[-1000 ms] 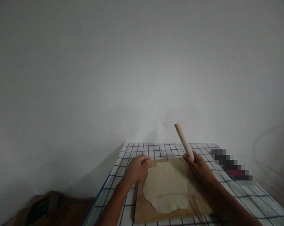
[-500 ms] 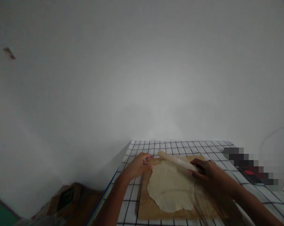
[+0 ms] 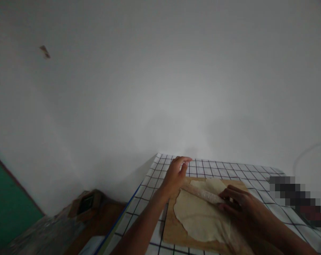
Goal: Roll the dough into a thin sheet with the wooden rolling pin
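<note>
A wide, thin sheet of pale dough (image 3: 199, 217) with an uneven edge lies on a wooden board (image 3: 173, 232). Across its far part slants a light wooden rolling pin (image 3: 204, 194), with dough showing on both sides of it. My right hand (image 3: 236, 200) is closed around the pin's right end, and that end is hidden by the fingers. Above the far left corner of the board my left hand (image 3: 178, 171) is raised, its fingers stretched forward and the thumb apart. It holds nothing and is near the pin's left end.
A white cloth with black grid lines (image 3: 150, 193) covers the table, which meets a pale wall (image 3: 187, 88). Blurred-out dark items (image 3: 296, 196) lie at the table's right. Down at the left are a wooden box-like object (image 3: 86, 205) and a green surface (image 3: 9, 205).
My left hand has lifted off the board's far left edge, moving forward with its fingers extended. My right hand and the rolling pin have shifted nearer over the dough. The view has turned left.
</note>
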Demonstrator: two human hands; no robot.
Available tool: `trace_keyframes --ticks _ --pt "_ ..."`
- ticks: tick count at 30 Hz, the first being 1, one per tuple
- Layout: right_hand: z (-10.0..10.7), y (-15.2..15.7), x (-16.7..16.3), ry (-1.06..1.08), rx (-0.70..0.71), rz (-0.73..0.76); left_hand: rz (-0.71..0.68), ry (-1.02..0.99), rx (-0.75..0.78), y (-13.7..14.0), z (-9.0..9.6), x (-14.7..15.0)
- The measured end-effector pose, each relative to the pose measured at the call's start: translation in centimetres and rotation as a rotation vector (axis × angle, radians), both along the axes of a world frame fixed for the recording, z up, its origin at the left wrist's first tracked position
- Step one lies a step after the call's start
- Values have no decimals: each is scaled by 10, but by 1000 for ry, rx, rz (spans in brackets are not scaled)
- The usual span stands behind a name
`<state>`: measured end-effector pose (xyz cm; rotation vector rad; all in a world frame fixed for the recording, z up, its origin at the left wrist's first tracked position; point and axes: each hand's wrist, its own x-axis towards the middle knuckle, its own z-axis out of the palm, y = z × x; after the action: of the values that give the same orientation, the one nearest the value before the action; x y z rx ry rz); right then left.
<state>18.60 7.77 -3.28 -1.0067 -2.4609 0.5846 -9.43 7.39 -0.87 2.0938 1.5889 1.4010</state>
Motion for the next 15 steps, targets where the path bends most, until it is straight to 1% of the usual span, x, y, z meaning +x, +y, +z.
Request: trace_keyframes --ticks 1,3,6,8,11,15 --pt "1 0 0 1 -10 2 -32 36 12 6 1 9" --pt "3 -1 0 7 -28 3 -95 173 -11 22 0 25" --pt "3 0 1 12 -40 0 -166 374 -116 45 -13 38" --pt "2 2 1 14 -48 -9 -185 416 -180 52 -23 40" --pt "-1 2 2 -14 -62 -40 -188 451 -209 50 -33 38" --pt "-4 1 1 -65 -64 -47 -166 477 -214 39 -33 35"
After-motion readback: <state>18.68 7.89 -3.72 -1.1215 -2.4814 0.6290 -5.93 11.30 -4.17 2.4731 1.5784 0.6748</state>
